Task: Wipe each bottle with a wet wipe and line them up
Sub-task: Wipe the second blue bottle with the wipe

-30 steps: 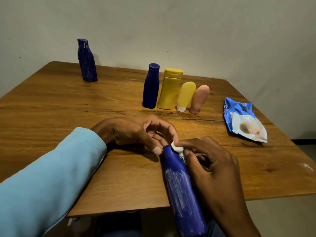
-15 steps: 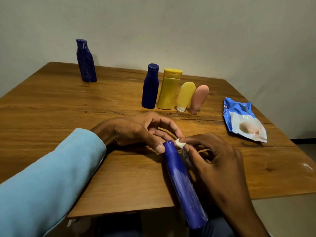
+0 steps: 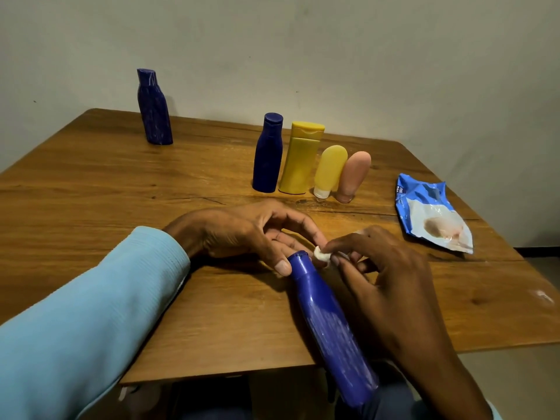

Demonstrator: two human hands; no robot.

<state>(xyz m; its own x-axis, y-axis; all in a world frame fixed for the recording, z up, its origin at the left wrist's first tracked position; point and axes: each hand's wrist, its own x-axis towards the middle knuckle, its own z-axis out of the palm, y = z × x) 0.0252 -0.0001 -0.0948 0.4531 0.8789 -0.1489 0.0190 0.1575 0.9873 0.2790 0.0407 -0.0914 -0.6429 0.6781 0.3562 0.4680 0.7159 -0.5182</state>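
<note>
A long blue bottle (image 3: 328, 325) lies tilted over the table's near edge, its cap pointing away from me. My left hand (image 3: 248, 234) grips its capped neck between thumb and fingers. My right hand (image 3: 378, 277) pinches a small balled white wet wipe (image 3: 321, 254) against the right side of the cap. Farther back a row stands side by side: a blue bottle (image 3: 268, 154), a yellow bottle (image 3: 301, 159), a yellow tube (image 3: 329, 171) and a pink tube (image 3: 353, 177). Another blue bottle (image 3: 154, 108) stands alone at the far left.
A blue and white wet wipe pack (image 3: 430, 212) lies flat at the right of the wooden table (image 3: 91, 189). A grey wall stands close behind the table. My light blue sleeve (image 3: 75, 322) covers the near left.
The held bottle has slid farther onto the table and tilted lower. The wipe has moved from the cap's top to its right side.
</note>
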